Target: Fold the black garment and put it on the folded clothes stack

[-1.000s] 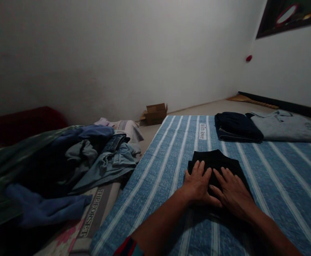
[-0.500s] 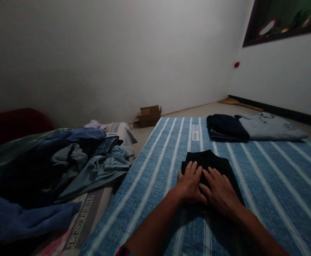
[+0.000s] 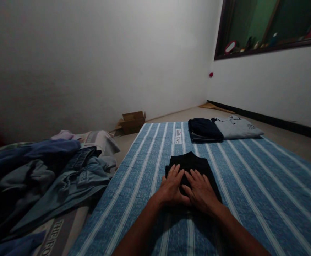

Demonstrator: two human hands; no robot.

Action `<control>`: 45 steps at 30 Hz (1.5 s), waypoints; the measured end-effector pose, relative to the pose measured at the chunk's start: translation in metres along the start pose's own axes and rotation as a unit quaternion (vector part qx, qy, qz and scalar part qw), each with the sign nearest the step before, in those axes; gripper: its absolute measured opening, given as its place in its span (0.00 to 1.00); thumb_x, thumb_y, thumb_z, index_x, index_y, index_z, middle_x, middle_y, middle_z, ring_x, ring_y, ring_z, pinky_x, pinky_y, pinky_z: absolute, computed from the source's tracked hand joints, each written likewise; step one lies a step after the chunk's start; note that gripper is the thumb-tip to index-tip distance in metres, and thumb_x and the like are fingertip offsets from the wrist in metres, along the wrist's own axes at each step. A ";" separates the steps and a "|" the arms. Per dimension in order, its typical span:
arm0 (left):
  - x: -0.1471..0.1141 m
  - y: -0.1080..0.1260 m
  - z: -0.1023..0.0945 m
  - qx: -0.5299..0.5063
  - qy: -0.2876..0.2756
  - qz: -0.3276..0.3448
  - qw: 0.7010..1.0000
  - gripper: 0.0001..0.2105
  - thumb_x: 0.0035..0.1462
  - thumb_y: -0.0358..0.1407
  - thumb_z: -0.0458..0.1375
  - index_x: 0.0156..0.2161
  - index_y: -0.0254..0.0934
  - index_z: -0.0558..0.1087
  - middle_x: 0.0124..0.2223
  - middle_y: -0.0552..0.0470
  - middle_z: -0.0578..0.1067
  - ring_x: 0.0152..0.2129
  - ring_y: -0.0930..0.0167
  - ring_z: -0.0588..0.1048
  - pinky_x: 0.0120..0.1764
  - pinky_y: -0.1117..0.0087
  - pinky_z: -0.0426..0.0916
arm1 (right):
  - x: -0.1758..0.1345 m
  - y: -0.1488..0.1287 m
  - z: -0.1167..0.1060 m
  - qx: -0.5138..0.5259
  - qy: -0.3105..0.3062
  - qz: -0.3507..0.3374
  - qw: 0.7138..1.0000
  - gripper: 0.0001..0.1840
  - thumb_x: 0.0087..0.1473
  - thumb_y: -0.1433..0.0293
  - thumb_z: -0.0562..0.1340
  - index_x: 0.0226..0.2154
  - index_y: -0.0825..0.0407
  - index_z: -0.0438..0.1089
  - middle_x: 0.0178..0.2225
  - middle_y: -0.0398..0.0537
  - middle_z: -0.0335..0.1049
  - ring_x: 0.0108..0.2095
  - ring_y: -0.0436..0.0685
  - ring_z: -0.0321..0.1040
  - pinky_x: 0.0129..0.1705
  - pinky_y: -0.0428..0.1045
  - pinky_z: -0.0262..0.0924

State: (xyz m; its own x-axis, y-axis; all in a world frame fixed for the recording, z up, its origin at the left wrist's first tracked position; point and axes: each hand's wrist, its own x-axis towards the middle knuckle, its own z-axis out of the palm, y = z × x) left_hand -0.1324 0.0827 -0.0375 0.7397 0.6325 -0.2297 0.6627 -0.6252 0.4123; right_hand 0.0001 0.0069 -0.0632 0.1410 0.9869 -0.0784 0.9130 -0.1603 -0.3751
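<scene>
A folded black garment [image 3: 194,160] lies on a blue-and-white striped bedspread [image 3: 139,170]; its exact kind is hard to tell. My left hand [image 3: 173,186] rests flat on its left part with fingers spread. Beside it, my right hand [image 3: 201,189] presses flat on the right part, fingers apart and pointing away from me. The thumbs come close together over the cloth. Both hands cover much of the garment's near half. Beyond it sit a folded dark navy garment [image 3: 205,128] and a folded grey polo shirt [image 3: 236,127], side by side.
To the left is a heap of loose clothes with denim shorts [image 3: 87,174] and a blue garment [image 3: 49,147], lying on a printed cloth [image 3: 65,227]. An open cardboard box [image 3: 132,122] stands on the floor by the wall. A window [image 3: 267,28] is at upper right.
The view has turned to the right, so everything sits further left in the picture and more of the window shows. Both hands stay flat on the black garment, which looks unchanged.
</scene>
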 end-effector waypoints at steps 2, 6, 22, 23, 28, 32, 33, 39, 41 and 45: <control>-0.002 -0.005 0.001 -0.019 0.018 0.013 1.000 0.51 0.36 0.50 0.66 0.64 0.40 0.48 0.68 0.41 0.39 0.64 0.54 0.38 0.58 0.42 0.42 | 0.001 0.002 0.002 0.000 0.015 -0.005 1.000 0.32 0.60 0.55 0.47 0.62 0.49 0.50 0.64 0.53 0.45 0.64 0.63 0.38 0.62 0.61 0.34; -0.010 -0.016 0.001 -0.113 0.100 0.028 0.988 0.46 0.38 0.49 0.66 0.62 0.34 0.56 0.67 0.37 0.41 0.63 0.56 0.43 0.61 0.54 0.43 | -0.002 0.004 0.004 -0.011 0.067 -0.033 0.997 0.30 0.59 0.58 0.50 0.61 0.52 0.53 0.62 0.56 0.49 0.63 0.64 0.43 0.60 0.62 0.39; -0.014 -0.044 -0.003 -0.429 0.147 -0.225 0.862 0.22 0.39 0.51 0.64 0.31 0.32 0.72 0.30 0.46 0.73 0.28 0.66 0.72 0.20 0.74 0.61 | -0.019 -0.018 0.034 -0.017 0.128 -0.113 0.985 0.34 0.55 0.54 0.57 0.61 0.47 0.52 0.63 0.59 0.47 0.63 0.65 0.43 0.60 0.63 0.42; -0.012 -0.045 -0.005 -0.423 0.136 -0.230 0.866 0.22 0.38 0.51 0.64 0.29 0.32 0.71 0.28 0.48 0.72 0.25 0.67 0.71 0.19 0.74 0.60 | -0.018 -0.018 0.034 -0.017 0.128 -0.112 0.985 0.34 0.55 0.54 0.57 0.61 0.47 0.52 0.63 0.59 0.47 0.63 0.65 0.44 0.60 0.62 0.42; -0.002 -0.050 -0.011 -0.426 0.107 -0.244 0.864 0.23 0.34 0.52 0.67 0.27 0.33 0.70 0.21 0.53 0.68 0.18 0.72 0.66 0.18 0.72 0.60 | -0.019 -0.020 0.033 -0.021 0.132 -0.107 0.985 0.35 0.54 0.54 0.57 0.61 0.47 0.52 0.63 0.59 0.47 0.62 0.65 0.44 0.60 0.63 0.43; 0.000 -0.051 -0.012 -0.440 0.093 -0.242 0.860 0.23 0.32 0.51 0.68 0.23 0.34 0.68 0.17 0.56 0.65 0.14 0.74 0.64 0.18 0.73 0.58 | -0.019 -0.022 0.031 -0.019 0.113 -0.102 0.988 0.37 0.54 0.52 0.57 0.62 0.48 0.51 0.63 0.60 0.46 0.63 0.66 0.43 0.60 0.64 0.43; 0.000 -0.051 -0.011 -0.447 0.090 -0.240 0.857 0.23 0.32 0.51 0.68 0.23 0.34 0.67 0.16 0.56 0.64 0.13 0.75 0.63 0.18 0.73 0.58 | -0.019 -0.023 0.030 -0.018 0.106 -0.099 0.989 0.38 0.53 0.52 0.58 0.62 0.49 0.51 0.63 0.61 0.44 0.63 0.67 0.42 0.59 0.65 0.42; -0.001 -0.050 -0.010 -0.507 0.077 -0.230 0.827 0.24 0.30 0.51 0.69 0.21 0.36 0.62 0.14 0.60 0.60 0.10 0.79 0.57 0.15 0.76 0.49 | -0.024 -0.030 0.034 -0.026 0.102 -0.125 0.987 0.47 0.47 0.49 0.61 0.63 0.53 0.47 0.65 0.63 0.37 0.64 0.70 0.34 0.59 0.69 0.40; 0.000 -0.050 -0.009 -0.529 0.079 -0.226 0.814 0.25 0.29 0.50 0.70 0.20 0.37 0.60 0.13 0.62 0.58 0.09 0.81 0.55 0.15 0.77 0.48 | -0.024 -0.033 0.036 -0.031 0.107 -0.132 0.985 0.48 0.46 0.51 0.62 0.63 0.54 0.47 0.65 0.62 0.36 0.64 0.70 0.32 0.59 0.69 0.39; 0.002 -0.050 -0.004 -0.570 0.087 -0.222 0.787 0.25 0.30 0.48 0.69 0.18 0.37 0.58 0.13 0.63 0.57 0.09 0.82 0.53 0.16 0.77 0.46 | -0.024 -0.038 0.037 -0.042 0.124 -0.144 0.981 0.47 0.47 0.55 0.63 0.63 0.55 0.46 0.65 0.63 0.37 0.64 0.71 0.32 0.58 0.70 0.41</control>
State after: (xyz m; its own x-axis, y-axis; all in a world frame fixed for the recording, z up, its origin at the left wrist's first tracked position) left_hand -0.1645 0.1176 -0.0553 0.3729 0.7878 -0.4902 0.2425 0.4272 0.8710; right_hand -0.0521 -0.0115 -0.0812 -0.0470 0.9669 0.2509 0.9554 0.1168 -0.2711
